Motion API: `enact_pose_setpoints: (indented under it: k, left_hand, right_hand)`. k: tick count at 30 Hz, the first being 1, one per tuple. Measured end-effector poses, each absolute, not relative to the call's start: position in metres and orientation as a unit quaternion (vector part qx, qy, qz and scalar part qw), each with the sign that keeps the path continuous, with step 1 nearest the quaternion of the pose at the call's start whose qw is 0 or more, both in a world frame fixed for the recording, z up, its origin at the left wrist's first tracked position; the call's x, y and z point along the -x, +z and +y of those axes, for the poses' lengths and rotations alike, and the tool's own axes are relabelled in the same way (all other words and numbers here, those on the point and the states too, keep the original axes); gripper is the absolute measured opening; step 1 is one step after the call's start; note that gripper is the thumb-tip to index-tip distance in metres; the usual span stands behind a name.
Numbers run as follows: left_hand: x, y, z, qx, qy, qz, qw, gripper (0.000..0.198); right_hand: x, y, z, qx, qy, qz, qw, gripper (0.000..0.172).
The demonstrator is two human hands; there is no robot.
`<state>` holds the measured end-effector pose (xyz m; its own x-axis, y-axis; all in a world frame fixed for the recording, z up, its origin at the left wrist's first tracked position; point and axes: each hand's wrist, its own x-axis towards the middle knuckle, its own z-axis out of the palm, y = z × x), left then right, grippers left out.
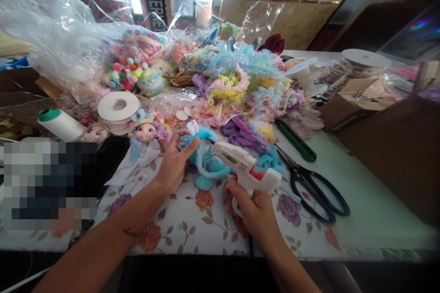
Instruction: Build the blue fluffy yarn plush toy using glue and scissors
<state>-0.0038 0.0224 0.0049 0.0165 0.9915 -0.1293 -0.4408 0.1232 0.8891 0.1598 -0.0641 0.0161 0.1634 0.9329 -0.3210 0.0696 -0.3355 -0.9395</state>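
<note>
My right hand (252, 203) is wrapped round the handle of a white glue gun (245, 165) with red and green details. Its nozzle points left and up, close against a fluffy blue piece (209, 165) with a loop and a pompom-like ball. That piece is pinched by my left hand (178, 160), thumb on top. A small white tag (193, 127) with writing sticks up above the left fingers. Whether the nozzle touches the fluff, I cannot tell. Just behind lies a purple fuzzy strip (242, 132), with more blue fluff (270, 160) right of the gun.
Black-handled scissors (318, 190) and a green cutter (295, 140) lie at right, beside cardboard boxes (385, 146). A doll-face ornament (147, 132), ribbon spool (118, 106) and thread cone (60, 123) stand left. Heaped ruffled trims (240, 64) and plastic bags (65, 32) fill the back.
</note>
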Motion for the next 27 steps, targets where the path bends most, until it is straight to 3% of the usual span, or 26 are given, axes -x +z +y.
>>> enact_pose_setpoints:
  k: [27]
  left_hand:
    - [0.0036,0.0067,0.0235,-0.323,0.582,0.384,0.64,0.047]
  right_hand:
    - [-0.1618,0.0161,-0.0651,0.641,0.508,-0.41,0.404,0.029]
